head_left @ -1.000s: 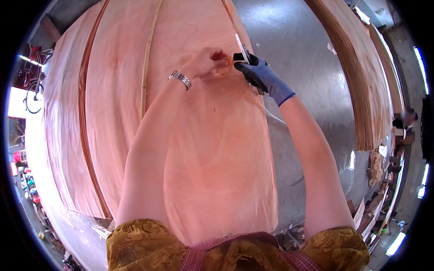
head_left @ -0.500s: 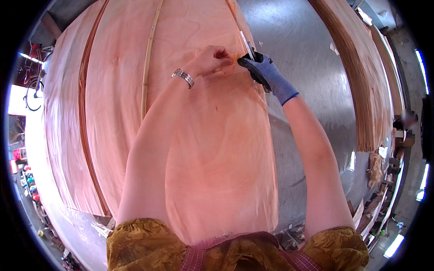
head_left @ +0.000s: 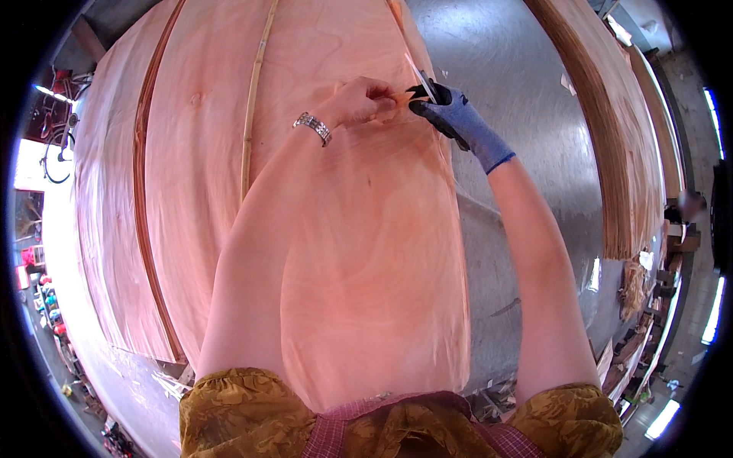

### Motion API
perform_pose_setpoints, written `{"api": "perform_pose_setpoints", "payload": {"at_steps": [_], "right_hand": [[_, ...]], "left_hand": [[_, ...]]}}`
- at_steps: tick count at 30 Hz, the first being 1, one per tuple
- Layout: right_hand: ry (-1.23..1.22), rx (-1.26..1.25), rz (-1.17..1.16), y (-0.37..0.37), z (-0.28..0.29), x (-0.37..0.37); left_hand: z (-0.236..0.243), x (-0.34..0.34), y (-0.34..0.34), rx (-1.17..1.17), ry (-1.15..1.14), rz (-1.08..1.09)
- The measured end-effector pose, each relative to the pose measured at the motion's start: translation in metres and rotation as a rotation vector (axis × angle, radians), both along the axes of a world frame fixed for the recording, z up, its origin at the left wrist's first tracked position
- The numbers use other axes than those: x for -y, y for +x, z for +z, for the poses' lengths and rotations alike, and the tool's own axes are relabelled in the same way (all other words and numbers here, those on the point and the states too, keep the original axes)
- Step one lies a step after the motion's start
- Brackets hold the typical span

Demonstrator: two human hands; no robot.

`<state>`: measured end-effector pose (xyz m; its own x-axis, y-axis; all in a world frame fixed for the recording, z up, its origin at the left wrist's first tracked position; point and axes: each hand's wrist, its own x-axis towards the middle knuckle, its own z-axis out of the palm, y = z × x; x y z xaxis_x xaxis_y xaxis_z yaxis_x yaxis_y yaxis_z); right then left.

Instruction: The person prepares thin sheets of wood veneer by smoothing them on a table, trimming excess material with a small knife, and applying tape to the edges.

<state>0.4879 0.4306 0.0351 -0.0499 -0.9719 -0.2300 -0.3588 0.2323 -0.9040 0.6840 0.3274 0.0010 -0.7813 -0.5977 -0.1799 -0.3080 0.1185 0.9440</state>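
Note:
My bare left hand [head_left: 366, 99], with a metal-banded watch or bracelet [head_left: 313, 128] at its wrist, is closed in a pinch over a wide veneer sheet [head_left: 374, 252]. A small orange veneer piece [head_left: 403, 98] sticks out from its fingertips toward my right hand. My right hand [head_left: 450, 114], in a blue glove with black palm and fingers, is closed round a slim, pale, knife-like tool [head_left: 424, 82] that points up and left. It is just right of the left fingertips, by the sheet's right edge. The gloved fingers partly hide the tool's lower end.
Under the sheet is a shiny metal table [head_left: 527, 175]. A long thin bamboo-like stick [head_left: 253, 99] lies on the veneer at left. More veneer sheets [head_left: 114, 229] spread beyond it. A thick veneer stack [head_left: 592, 114] stands at right. Far right, a person [head_left: 691, 204] is in the background.
My right hand has shifted slightly right and down with the tool. The small orange veneer piece now shows between my hands. My left hand has barely moved.

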Motion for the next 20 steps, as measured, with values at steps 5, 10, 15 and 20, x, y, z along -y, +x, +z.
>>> {"api": "perform_pose_setpoints", "payload": {"at_steps": [5, 10, 15, 20], "right_hand": [[0.089, -0.079, -0.027, -0.005, 0.001, 0.004], [0.049, -0.024, 0.014, -0.009, 0.001, 0.001], [0.068, -0.048, 0.124, -0.005, 0.005, 0.007], [0.118, -0.164, 0.073, -0.002, 0.001, 0.013]], "left_hand": [[0.001, 0.002, 0.000, 0.023, -0.023, -0.042], [0.000, 0.002, 0.000, 0.041, -0.009, -0.022], [-0.007, 0.006, 0.000, 0.020, -0.015, -0.055], [-0.016, 0.012, 0.001, 0.003, 0.036, -0.071]]}}
